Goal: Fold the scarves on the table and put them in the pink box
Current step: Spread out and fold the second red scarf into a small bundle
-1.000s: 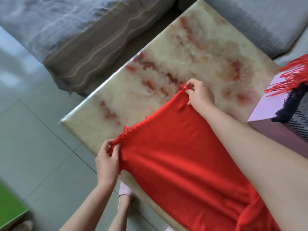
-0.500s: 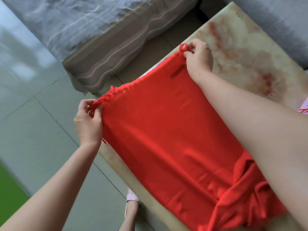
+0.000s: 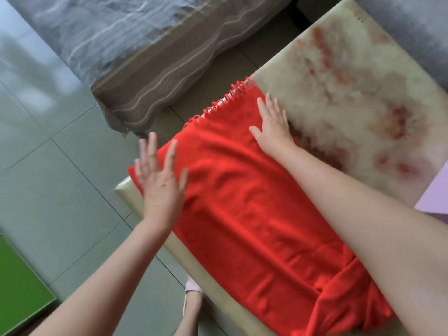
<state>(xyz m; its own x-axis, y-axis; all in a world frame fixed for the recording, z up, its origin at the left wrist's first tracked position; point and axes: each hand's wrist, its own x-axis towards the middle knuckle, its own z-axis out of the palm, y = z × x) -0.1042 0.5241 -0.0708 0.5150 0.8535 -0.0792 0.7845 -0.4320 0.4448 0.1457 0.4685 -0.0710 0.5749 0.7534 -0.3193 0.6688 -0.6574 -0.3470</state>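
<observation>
Head view: a single look down over both forearms onto a table corner.
Red soft-fabric scarf [image 3: 242,209]: spread lengthwise along the near-left side of the cream, rust-veined stone table [image 3: 358,76], with one corner hanging just past the table corner; laid flat most likely as a smooth base for folding.
Right hand [image 3: 274,128]: fingers straight and slightly apart, palm down on the scarf's far right edge, just short of the fringe; seemingly there to pin that end against sliding.
Left hand [image 3: 160,187]: fingers splayed wide, pinching nothing, blurred over the scarf's left corner; contact with the cloth impossible to tell; probably poised to sweep wrinkles out.
Knotted red fringe [image 3: 225,99]: in a row along the scarf's far end, at the table's left rim, some loops lying over it.
Scarf surface: bright and matte, with shallow ripples across the middle, smoother near the right palm; bunched in deep folds at the near end, lower right, beside the right forearm.
Fold state: still long and open, so folding judged unfinished; number of layers not readable.
Pale pink box [image 3: 434,197]: only a corner in view at the right edge, apart from the scarf, beyond the right forearm; contents out of sight.
Pale pink slipper [image 3: 192,289]: on a foot on the grey tiled floor [image 3: 60,190], just beside the table's near edge.
</observation>
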